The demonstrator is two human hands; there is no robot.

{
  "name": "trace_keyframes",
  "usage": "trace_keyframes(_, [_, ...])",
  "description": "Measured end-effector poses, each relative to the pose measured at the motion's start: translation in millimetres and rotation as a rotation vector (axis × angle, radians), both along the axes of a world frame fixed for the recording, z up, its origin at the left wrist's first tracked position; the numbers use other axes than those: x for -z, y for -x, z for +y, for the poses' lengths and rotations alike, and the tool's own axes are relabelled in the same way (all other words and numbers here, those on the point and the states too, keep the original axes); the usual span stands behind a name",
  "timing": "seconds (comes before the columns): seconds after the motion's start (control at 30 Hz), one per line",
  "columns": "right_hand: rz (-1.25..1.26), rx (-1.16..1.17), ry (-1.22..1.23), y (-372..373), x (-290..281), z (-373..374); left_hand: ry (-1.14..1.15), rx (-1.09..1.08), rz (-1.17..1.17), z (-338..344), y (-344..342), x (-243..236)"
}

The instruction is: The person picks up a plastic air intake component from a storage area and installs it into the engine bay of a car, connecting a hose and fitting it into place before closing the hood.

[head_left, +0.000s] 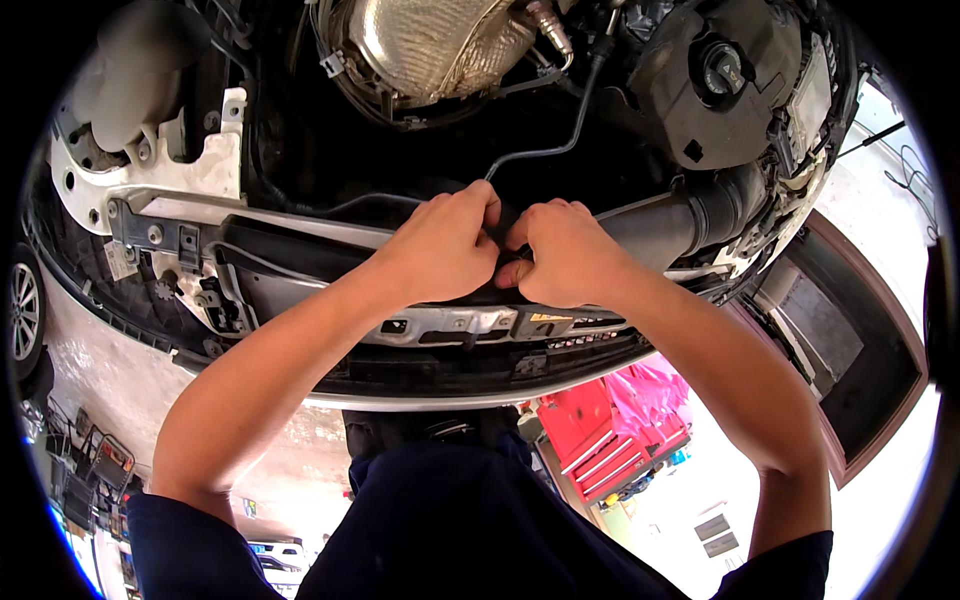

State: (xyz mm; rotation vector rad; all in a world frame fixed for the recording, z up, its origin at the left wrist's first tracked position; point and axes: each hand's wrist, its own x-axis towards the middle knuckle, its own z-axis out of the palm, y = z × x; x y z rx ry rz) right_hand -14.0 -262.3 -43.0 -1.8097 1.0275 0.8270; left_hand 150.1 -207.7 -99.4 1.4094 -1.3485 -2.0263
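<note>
Near the front of an open car engine bay, my left hand (448, 248) and my right hand (568, 255) meet over the front panel (285, 275), fingers curled inward around a small dark part between them that I cannot make out. A thin black cable or hose (540, 153) runs down from the back of the bay to behind my left hand's fingers. A wide black duct (690, 225) lies just right of my right hand, and a metal rail (330, 230) extends leftward from my left hand.
A silver heat shield (430, 45) sits at the back, a black housing with a cap (700, 125) at right, a white bracket (210, 160) at left. The bumper edge (470, 395) crosses before my body. Beyond it are a red tool cabinet (590, 450) and a wheel (25, 305).
</note>
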Motion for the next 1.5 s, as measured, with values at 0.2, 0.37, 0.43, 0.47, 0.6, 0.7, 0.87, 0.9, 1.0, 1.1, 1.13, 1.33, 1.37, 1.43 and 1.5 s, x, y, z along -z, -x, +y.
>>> trace_keyframes(0.2, [0.077, -0.014, -0.054, -12, -6, -6, 0.072, -0.014, 0.022, 4, 0, 0])
trace_keyframes(0.37, [-0.065, -0.012, 0.097, 3, 3, 2, 0.143, 0.010, -0.040, 0, -1, -6])
trace_keyframes(0.43, [0.008, 0.030, -0.045, 2, 1, -2, 0.122, 0.018, -0.053, 0, 0, -9])
trace_keyframes(0.47, [-0.002, 0.015, -0.092, -1, -6, -9, 0.104, 0.016, -0.035, 1, 0, -7])
trace_keyframes(0.6, [-0.065, 0.039, -0.215, 8, -3, -24, -0.004, -0.048, 0.078, 4, 3, 0])
trace_keyframes(0.7, [-0.044, 0.116, -0.034, 18, -1, -22, -0.049, -0.003, 0.070, 0, 7, 4])
trace_keyframes(0.87, [-0.002, -0.117, 0.595, 16, 15, 24, 0.019, 0.340, -0.021, -7, 1, -15])
trace_keyframes(0.9, [0.002, -0.107, 0.595, 16, 15, 25, 0.019, 0.351, -0.020, -8, 0, -16])
trace_keyframes(1.0, [-0.001, -0.103, 0.591, 18, 19, 24, -0.015, 0.377, -0.059, -10, 4, -13])
trace_keyframes(1.1, [-0.095, -0.040, 0.650, 24, 25, 26, -0.015, 0.353, -0.090, -13, 6, -16])
trace_keyframes(1.13, [-0.118, -0.011, 0.676, 26, 25, 28, -0.008, 0.338, -0.103, -13, 8, -17])
trace_keyframes(1.33, [-0.132, 0.042, 0.693, 24, 25, 28, -0.170, 0.228, -0.230, -7, 21, -21])
trace_keyframes(1.37, [-0.142, 0.055, 0.693, 24, 26, 28, -0.172, 0.236, -0.244, -8, 24, -25])
trace_keyframes(1.43, [-0.072, 0.027, 0.704, 26, 27, 28, -0.180, 0.184, -0.330, -9, 29, -34])
trace_keyframes(1.5, [-0.106, 0.059, 0.711, 26, 27, 29, -0.165, 0.193, -0.330, -9, 28, -29])
